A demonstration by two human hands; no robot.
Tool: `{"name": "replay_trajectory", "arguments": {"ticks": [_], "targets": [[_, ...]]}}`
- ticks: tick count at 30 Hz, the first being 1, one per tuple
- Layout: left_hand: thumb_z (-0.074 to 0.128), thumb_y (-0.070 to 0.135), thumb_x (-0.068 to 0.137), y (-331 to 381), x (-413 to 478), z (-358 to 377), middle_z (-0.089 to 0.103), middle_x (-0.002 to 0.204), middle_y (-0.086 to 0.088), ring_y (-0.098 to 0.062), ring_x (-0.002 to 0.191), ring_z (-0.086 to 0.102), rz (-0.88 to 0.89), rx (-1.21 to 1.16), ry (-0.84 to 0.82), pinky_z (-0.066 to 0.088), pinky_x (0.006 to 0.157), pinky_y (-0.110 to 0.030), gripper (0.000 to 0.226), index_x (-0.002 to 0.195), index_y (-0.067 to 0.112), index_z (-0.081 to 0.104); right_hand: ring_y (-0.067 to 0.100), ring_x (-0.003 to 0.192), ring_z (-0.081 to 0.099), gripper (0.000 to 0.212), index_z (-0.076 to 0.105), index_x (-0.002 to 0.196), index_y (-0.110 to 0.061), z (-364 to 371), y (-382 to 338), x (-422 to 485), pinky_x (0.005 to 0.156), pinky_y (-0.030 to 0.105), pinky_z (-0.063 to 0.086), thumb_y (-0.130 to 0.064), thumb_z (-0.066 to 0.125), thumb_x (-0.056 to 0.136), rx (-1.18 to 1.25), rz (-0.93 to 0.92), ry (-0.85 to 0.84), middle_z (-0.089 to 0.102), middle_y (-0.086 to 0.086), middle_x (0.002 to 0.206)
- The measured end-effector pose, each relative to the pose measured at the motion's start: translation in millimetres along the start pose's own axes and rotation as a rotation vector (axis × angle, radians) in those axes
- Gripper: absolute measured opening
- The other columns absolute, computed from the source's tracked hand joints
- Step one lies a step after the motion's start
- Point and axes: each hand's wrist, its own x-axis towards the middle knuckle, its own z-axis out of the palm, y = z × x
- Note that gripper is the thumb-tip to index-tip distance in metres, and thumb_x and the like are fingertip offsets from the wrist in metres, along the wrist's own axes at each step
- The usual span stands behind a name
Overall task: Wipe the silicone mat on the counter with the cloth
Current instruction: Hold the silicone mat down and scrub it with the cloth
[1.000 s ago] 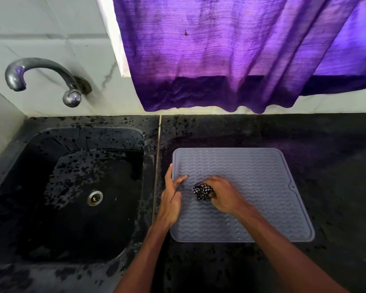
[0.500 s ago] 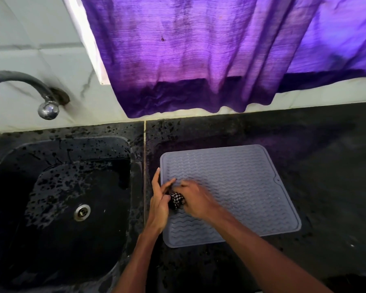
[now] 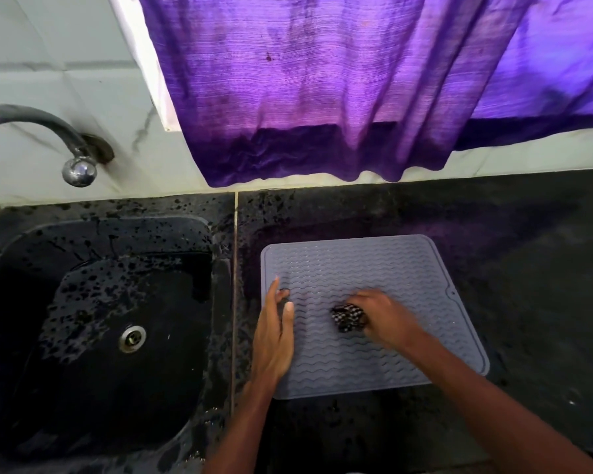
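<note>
Currently: R hand (image 3: 387, 319) fingers clenching balled cloth (image 3: 348, 317), scrubbing mat (image 3: 374, 268) centre; mat lying on bench (image 3: 528, 268) beside sink (image 3: 83, 388). L hand (image 3: 274, 340) fingers flat, pinning edge. Best: overlapping strokes, following ridges.

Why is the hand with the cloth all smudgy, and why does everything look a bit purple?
Head view: the right hand and the checked cloth it grips are smeared, probably motion blur from wiping. Head view: the left hand, resting on the mat, looks sharper. Head view: daylight glows through the purple curtain and casts a purple tint on the dark counter.
</note>
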Motion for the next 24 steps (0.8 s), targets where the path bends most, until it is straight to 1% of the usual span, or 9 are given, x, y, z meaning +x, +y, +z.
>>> {"name": "replay_trajectory", "arguments": {"ticks": [2,5,7,10,12,14,16,20,24], "targets": [[0.024,0.071,0.096,-0.7,-0.5,3.5,0.05,0.143,0.019,-0.001,0.13,0.049,0.014,0.039,0.029,0.038,0.11,-0.03,0.049,0.144,0.066,0.018,0.021,0.112,0.058,0.048,0.065,0.119,-0.017,-9.4,16.9,-8.8,0.096,0.031,0.043,-0.001,0.067,0.073,-0.006,0.061,-0.011,0.065,0.003,0.116],[0.024,0.067,0.099,-8.6,-0.9,8.3,0.048,0.147,0.018,-0.001,0.136,0.044,0.037,0.109,0.043,0.037,0.116,-0.037,0.061,0.152,0.04,0.034,0.022,0.111,0.058,0.047,0.066,0.117,-0.016,-19.1,30.9,-15.2,0.093,0.029,0.044,0.0,0.064,0.073,0.005,0.123,-0.028,0.066,0.003,0.116],[0.022,0.065,0.101,-15.0,-1.2,11.6,0.046,0.152,0.013,-0.006,0.142,0.039,0.07,0.184,0.052,0.035,0.119,-0.042,0.068,0.152,0.026,0.041,0.022,0.107,0.059,0.039,0.067,0.112,-0.014,-21.7,29.1,-13.8,0.086,0.023,0.039,0.001,0.06,0.076,0.003,0.134,-0.047,0.067,0.004,0.11],[0.02,0.062,0.103,-18.7,-0.2,15.6,0.048,0.152,0.001,-0.015,0.144,0.039,0.152,0.331,0.054,0.034,0.119,-0.046,0.07,0.147,0.016,0.05,0.021,0.1,0.061,0.038,0.068,0.107,-0.014,-19.5,15.8,-4.5,0.083,0.022,0.04,0.003,0.057,0.075,0.05,0.086,-0.016,0.069,0.005,0.104],[0.024,0.057,0.105,-20.4,0.1,17.5,0.05,0.15,-0.004,-0.019,0.142,0.042,0.215,0.446,0.055,0.037,0.117,-0.047,0.066,0.142,0.013,0.056,0.019,0.099,0.06,0.038,0.067,0.107,-0.016,-9.7,4.9,3.0,0.086,0.023,0.042,0.0,0.059,0.074,0.071,0.021,0.014,0.068,0.003,0.104],[0.026,0.054,0.106,-21.7,0.5,19.3,0.05,0.149,-0.006,-0.022,0.14,0.045,0.246,0.525,0.056,0.039,0.116,-0.047,0.063,0.138,0.012,0.06,0.018,0.101,0.06,0.034,0.066,0.106,-0.018,0.9,-5.4,8.6,0.09,0.029,0.046,-0.003,0.061,0.076,0.033,-0.022,0.008,0.068,0.001,0.104],[0.029,0.053,0.105,-22.1,0.2,19.5,0.05,0.149,-0.007,-0.023,0.139,0.045,0.245,0.555,0.056,0.039,0.116,-0.047,0.061,0.137,0.012,0.061,0.021,0.103,0.06,0.035,0.066,0.108,-0.017,6.9,-9.7,9.9,0.094,0.034,0.048,-0.003,0.06,0.077,-0.006,-0.029,0.015,0.068,0.001,0.105],[0.037,0.049,0.103,-20.2,-0.2,19.8,0.051,0.148,-0.006,-0.023,0.138,0.046,0.242,0.555,0.066,0.042,0.113,-0.049,0.055,0.136,0.012,0.061,0.023,0.106,0.058,0.043,0.064,0.112,-0.016,3.1,5.1,1.1,0.094,0.039,0.049,-0.001,0.061,0.072,-0.05,-0.028,0.012,0.065,0.001,0.109],[0.038,0.047,0.103,-19.2,-0.5,19.9,0.052,0.147,-0.007,-0.024,0.136,0.048,0.262,0.58,0.073,0.045,0.111,-0.05,0.054,0.135,0.011,0.062,0.02,0.112,0.057,0.048,0.062,0.121,-0.021,-6.6,37.9,-8.3,0.1,0.034,0.046,-0.006,0.066,0.075,-0.074,0.027,-0.044,0.065,-0.001,0.118]]}}
